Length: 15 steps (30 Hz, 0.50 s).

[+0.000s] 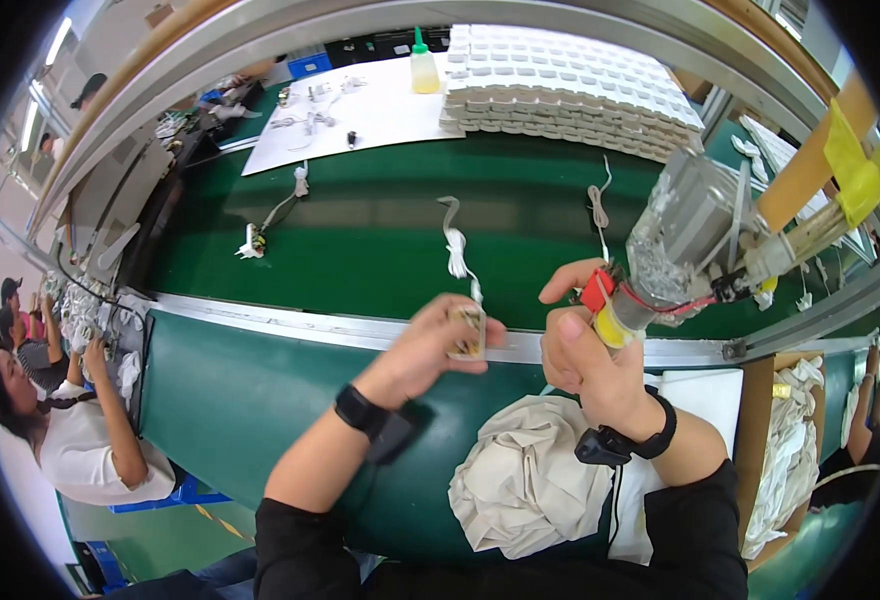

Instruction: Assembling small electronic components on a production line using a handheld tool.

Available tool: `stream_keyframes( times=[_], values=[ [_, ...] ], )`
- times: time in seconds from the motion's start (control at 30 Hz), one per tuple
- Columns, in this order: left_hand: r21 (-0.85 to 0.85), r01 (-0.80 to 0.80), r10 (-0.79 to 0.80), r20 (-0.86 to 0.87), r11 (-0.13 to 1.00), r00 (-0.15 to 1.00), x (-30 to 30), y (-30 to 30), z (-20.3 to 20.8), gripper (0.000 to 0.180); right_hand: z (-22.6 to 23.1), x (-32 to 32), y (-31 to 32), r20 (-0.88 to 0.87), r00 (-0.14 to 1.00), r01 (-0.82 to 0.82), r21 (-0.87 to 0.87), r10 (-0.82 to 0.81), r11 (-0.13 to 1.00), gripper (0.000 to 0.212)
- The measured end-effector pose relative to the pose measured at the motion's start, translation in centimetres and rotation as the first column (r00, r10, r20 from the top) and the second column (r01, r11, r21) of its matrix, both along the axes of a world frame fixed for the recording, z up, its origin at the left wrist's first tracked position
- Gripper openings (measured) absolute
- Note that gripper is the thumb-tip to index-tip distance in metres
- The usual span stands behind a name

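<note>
My left hand (422, 345), slightly blurred, is closed on a small open white plastic housing (469, 335) with parts showing inside, perhaps a power adapter. A bundled white cable (456, 252) runs from it onto the green conveyor belt (375, 225). To the right, my right hand (600, 365) is wrapped round the lower end of a hanging tool (668, 235). The tool has a grey, tape-wrapped body, a red part and yellow tape near my fingers; its tip is hidden. Below the right hand lies a crumpled heap of beige cloth (530, 475).
Cabled pieces, one a small circuit assembly (252, 242), lie along the belt. Beyond are a white board (380, 110), a green-capped bottle (424, 68) and stacked white trays (570, 90). A cardboard box (757, 440) stands right. A co-worker (100, 440) sits left. A metal rail (360, 332) edges the belt.
</note>
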State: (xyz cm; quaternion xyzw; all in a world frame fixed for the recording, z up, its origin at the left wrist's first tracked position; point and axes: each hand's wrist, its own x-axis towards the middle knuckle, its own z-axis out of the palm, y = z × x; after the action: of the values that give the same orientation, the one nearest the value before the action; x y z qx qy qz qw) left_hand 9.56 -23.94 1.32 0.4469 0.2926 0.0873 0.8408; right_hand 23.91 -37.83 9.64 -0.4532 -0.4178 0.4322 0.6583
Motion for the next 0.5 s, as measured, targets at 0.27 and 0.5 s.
stream_keyframes(
  times=[0.27,0.5],
  values=[
    [-0.079,0.186,-0.169,0.184,0.979,0.968,1.4,-7.4,-1.6,0.040,-0.6,1.3,1.2,0.010,0.997,0.070,0.065,-0.071,0.995,0.027],
    [-0.034,0.216,-0.199,0.281,0.976,0.939,1.2,-7.8,-2.5,0.038,-1.4,1.3,1.3,-0.049,0.998,0.048,0.086,-0.044,0.995,0.030]
  ],
)
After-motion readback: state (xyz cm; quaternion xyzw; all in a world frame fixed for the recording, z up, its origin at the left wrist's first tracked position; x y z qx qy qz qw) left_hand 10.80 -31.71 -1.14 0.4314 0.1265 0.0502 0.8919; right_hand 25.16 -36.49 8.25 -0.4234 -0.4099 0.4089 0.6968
